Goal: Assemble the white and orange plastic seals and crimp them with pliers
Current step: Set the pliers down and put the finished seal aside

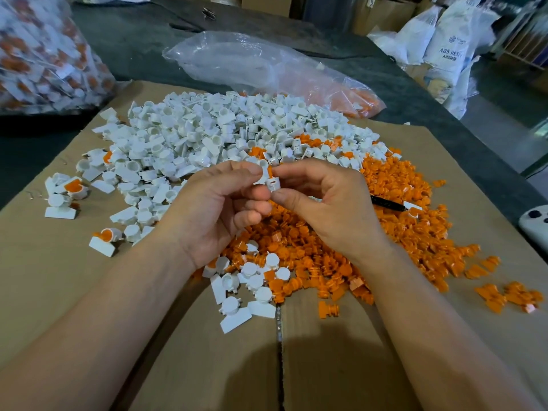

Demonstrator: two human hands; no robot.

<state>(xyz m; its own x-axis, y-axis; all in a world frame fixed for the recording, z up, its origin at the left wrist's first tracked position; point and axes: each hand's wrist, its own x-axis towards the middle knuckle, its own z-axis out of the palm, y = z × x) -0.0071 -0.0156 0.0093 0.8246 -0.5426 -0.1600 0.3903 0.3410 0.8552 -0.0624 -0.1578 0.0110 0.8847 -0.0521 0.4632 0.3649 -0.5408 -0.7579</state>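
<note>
A small white seal body (271, 183) with an orange insert at its top is held between both hands above the piles. My left hand (216, 209) pinches its left side with thumb and forefinger. My right hand (323, 203) pinches the right side, fingers curled round it. Behind the hands lies a big heap of white seal bodies (207, 129). Orange inserts (400, 209) spread in a heap to the right and under my hands. A black-handled tool (388, 203) lies on the orange heap, mostly buried; I cannot tell whether it is the pliers.
Everything rests on flattened cardboard (74, 292) on a dark table. Some assembled white-and-orange seals (74, 188) lie at the left. A clear bag of finished seals (44, 54) stands at the far left; a limp bag (267, 69) with orange parts lies behind. A white device (536, 223) sits at the right edge.
</note>
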